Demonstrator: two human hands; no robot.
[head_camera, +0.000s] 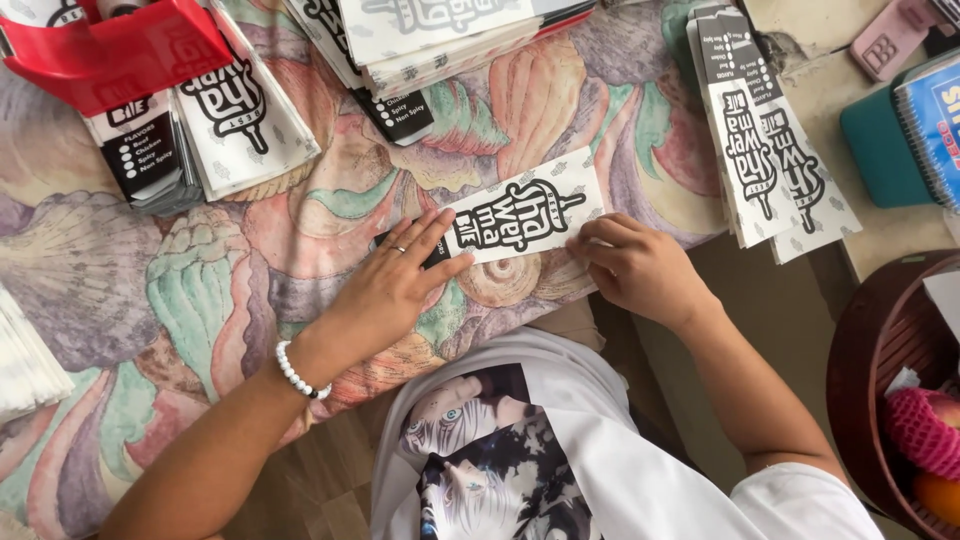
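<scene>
A flat white paper sleeve (520, 218) with black lettering sits near the centre of the table, on a tablecloth (200, 300) printed with big pastel seashells. The left hand (395, 285) is laid flat on the sleeve's dark end, fingers spread and pressing down – there's a ring on one finger and a white bead bracelet (298, 374) at the wrist. The right hand (632, 265) is curled at the sleeve's other end, fingertips pinching or pressing its lower corner; can't tell which.

More of the same sleeves are around: a stack (775, 150) at about 2 o'clock from the hands, another pile (215, 125) at 10 o'clock under a red tray (115, 55), and one more stack (440, 35) at 12. At 4 o'clock – a dark brown round basket (865, 380) with fruit.
</scene>
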